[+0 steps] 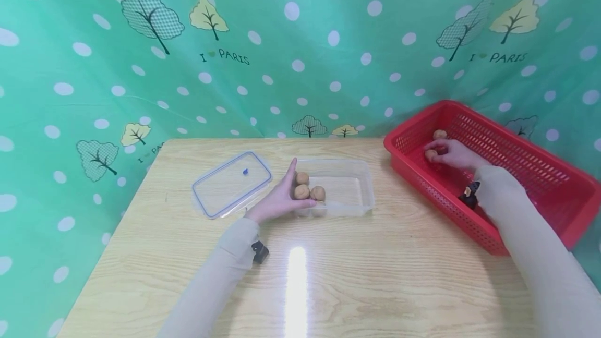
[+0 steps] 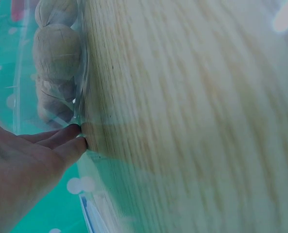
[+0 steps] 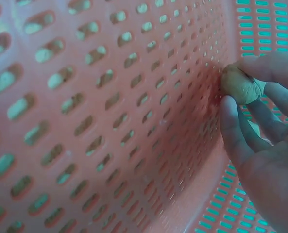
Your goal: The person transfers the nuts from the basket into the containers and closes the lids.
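Right hand [image 1: 453, 153] reaches into the red basket [image 1: 554, 168] and pinches a walnut [image 1: 430, 155] at its fingertips, close to the basket's perforated wall; another walnut [image 1: 440, 134] lies just beyond it. Left hand [image 1: 281, 197], fingers straight and together, rests against the left end of the clear plastic container [image 1: 349, 186], where three walnuts [image 1: 302, 191] sit. Beside it on the wooden table [image 1: 375, 275] lies the lid [image 1: 231, 183].

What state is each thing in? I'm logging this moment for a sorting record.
Clear container: open, three walnuts inside.
Lid: off, flat on table.
Red basket: one loose walnut.
Left hand: steadying the container.
Right hand: pinching a walnut.
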Motion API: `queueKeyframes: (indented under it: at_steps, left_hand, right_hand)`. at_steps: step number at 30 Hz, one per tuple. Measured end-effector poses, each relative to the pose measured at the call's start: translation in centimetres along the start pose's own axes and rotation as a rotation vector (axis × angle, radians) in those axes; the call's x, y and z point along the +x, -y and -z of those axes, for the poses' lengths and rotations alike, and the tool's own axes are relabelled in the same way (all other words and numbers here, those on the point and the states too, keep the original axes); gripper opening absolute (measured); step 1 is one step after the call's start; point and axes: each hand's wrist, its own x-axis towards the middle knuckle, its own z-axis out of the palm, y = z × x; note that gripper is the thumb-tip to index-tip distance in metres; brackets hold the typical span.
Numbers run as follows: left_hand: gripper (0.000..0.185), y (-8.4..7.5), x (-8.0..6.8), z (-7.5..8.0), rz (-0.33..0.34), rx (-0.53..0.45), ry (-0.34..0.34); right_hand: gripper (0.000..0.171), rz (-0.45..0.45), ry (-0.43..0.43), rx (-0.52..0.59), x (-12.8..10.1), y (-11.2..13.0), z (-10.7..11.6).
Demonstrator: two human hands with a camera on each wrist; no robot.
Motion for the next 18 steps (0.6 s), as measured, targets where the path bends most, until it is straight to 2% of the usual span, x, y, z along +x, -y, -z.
queueKeyframes:
  at_steps: [8,18]
  left_hand:
    - [0.119,-0.2,0.0,0.1,0.006,0.012,0.025]
    - [0.117,-0.2,-0.2,0.1,0.011,0.004,0.023]
  right_hand:
    - [0.052,-0.059,0.016,-0.001,-0.4,0.5,0.3]
    - [0.050,-0.064,-0.073,0.033,-0.7,1.3,1.3]
